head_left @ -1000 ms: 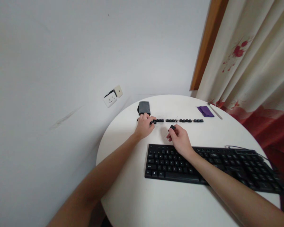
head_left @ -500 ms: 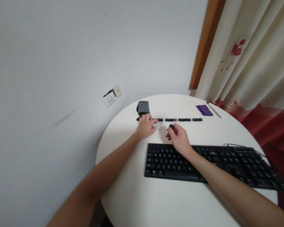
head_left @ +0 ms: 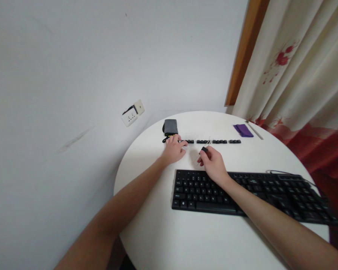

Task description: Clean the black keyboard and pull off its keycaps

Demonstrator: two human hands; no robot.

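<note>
A black keyboard (head_left: 250, 191) lies across the near side of a round white table (head_left: 186, 236). Beyond it, several black keycaps (head_left: 214, 141) stand in a row. My left hand (head_left: 174, 149) rests at the left end of that row, fingers curled down onto the first keycaps. My right hand (head_left: 212, 163) hovers above the keyboard's upper left part and pinches a small black keycap puller (head_left: 204, 149) between its fingertips.
A grey pouch (head_left: 170, 127) lies at the table's far edge behind my left hand. A purple cloth (head_left: 243, 130) and a thin stick (head_left: 254, 130) lie at the far right. A wall socket (head_left: 133, 114) sits on the wall. A curtain (head_left: 298, 75) hangs to the right.
My left hand has let go of a keycap at the row's left end and its fingers have settled flatter. My right hand has barely moved.
</note>
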